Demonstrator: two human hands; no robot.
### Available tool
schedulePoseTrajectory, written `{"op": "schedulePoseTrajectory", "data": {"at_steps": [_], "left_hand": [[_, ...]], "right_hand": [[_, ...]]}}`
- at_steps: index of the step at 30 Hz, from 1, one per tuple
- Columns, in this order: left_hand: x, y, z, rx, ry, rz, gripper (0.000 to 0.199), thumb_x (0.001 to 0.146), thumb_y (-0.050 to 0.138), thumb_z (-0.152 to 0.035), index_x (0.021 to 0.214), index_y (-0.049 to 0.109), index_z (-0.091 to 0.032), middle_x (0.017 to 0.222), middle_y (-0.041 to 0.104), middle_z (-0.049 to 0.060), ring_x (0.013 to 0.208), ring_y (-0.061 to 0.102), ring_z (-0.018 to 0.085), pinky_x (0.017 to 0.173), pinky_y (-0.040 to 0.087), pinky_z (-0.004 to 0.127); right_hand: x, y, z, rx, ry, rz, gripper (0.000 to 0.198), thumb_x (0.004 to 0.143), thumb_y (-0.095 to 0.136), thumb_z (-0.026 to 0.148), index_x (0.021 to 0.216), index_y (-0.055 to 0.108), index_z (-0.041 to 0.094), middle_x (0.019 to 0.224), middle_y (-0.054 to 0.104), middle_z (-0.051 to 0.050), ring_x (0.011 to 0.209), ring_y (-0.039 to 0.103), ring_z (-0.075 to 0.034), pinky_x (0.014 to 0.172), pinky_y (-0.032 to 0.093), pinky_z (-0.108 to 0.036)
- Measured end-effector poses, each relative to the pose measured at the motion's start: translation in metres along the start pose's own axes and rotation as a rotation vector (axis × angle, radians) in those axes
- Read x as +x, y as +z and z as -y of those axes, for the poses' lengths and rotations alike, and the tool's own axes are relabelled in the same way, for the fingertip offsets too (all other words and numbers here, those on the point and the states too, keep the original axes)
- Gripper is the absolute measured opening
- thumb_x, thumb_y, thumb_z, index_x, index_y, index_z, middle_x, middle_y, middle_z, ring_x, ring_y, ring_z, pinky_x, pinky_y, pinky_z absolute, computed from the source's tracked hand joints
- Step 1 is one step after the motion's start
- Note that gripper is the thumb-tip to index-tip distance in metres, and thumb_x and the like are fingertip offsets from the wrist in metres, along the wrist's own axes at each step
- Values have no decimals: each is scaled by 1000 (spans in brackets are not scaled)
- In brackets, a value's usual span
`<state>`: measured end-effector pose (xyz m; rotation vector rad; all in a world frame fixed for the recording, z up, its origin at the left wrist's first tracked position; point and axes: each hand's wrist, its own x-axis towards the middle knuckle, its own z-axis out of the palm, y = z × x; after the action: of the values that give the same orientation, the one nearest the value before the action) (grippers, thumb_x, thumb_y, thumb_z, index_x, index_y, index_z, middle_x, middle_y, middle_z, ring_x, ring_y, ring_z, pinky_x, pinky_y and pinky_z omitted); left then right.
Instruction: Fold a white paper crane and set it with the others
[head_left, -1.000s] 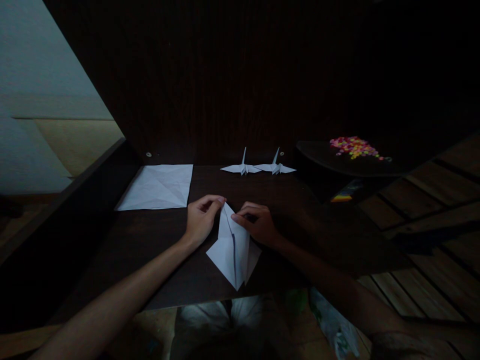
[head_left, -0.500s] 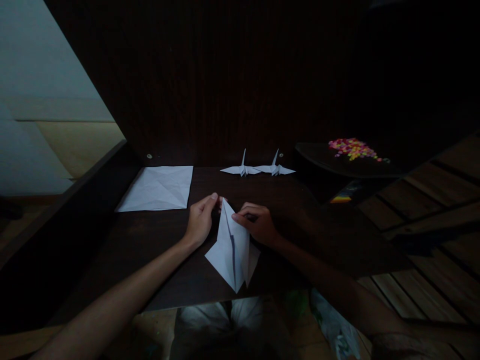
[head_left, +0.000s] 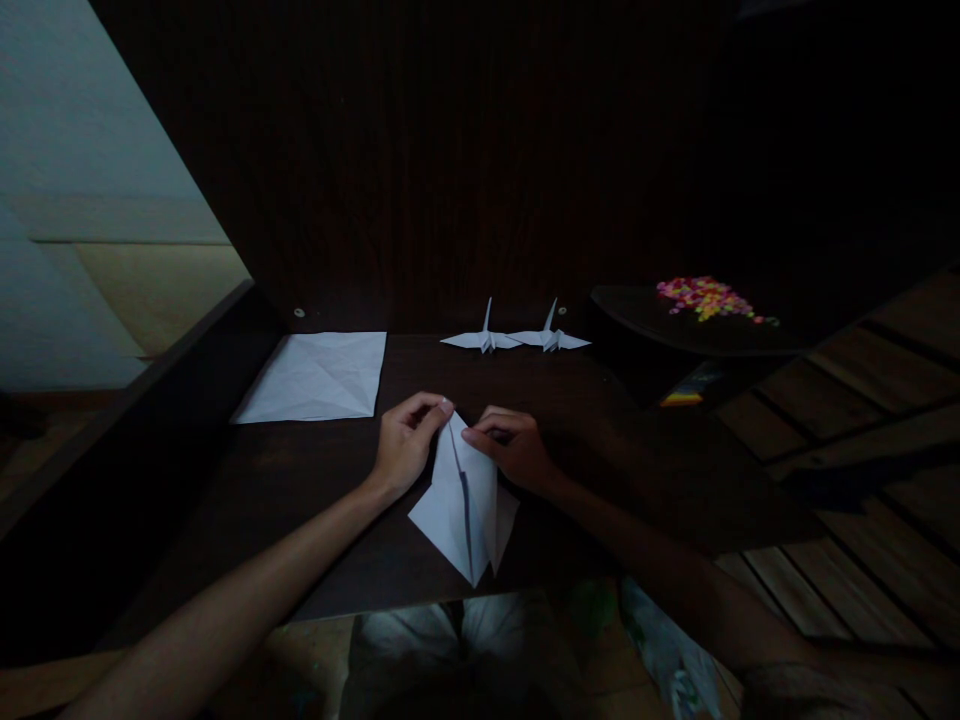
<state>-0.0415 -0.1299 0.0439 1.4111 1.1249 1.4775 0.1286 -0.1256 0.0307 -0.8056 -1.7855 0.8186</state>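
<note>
A partly folded sheet of white paper (head_left: 454, 510) lies over the dark desk in front of me, narrow at its far tip, with pointed flaps toward me and a dark slit down its middle. My left hand (head_left: 409, 440) pinches the far tip between thumb and fingers. On the upper right edge, my right hand (head_left: 514, 445) grips the same paper, thumb on top and fingers curled. The fingertips beneath the paper are hidden.
Two white paper cranes (head_left: 487, 340) stand side by side against the back panel. A creased white sheet (head_left: 319, 375) lies at the left. Small colourful pieces (head_left: 709, 298) are heaped on a dark corner shelf (head_left: 637, 310) at the right. A low board (head_left: 150, 440) borders the desk's left side.
My left thumb has come down onto the paper's far tip and now pinches it. The tip has shifted slightly toward me. My right hand has hardly moved.
</note>
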Motion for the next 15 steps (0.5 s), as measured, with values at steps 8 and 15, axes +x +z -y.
{"op": "schedulePoseTrajectory", "data": {"at_steps": [8, 15], "left_hand": [[1, 2, 3, -27, -41, -2, 15, 75, 66, -32, 73, 68, -17, 69, 64, 0, 68, 55, 15, 64, 43, 24], [2, 1, 0, 12, -20, -9, 17, 74, 69, -33, 75, 68, -17, 67, 62, 0, 65, 54, 14, 60, 41, 24]], "right_hand": [[-1, 0, 0, -20, 6, 17, 22, 83, 65, 30, 66, 66, 17, 64, 59, 0, 59, 53, -11, 55, 39, -24], [-1, 0, 3, -7, 15, 30, 23, 84, 63, 30, 66, 64, 17, 66, 58, -1, 60, 53, -12, 56, 39, -25]]}}
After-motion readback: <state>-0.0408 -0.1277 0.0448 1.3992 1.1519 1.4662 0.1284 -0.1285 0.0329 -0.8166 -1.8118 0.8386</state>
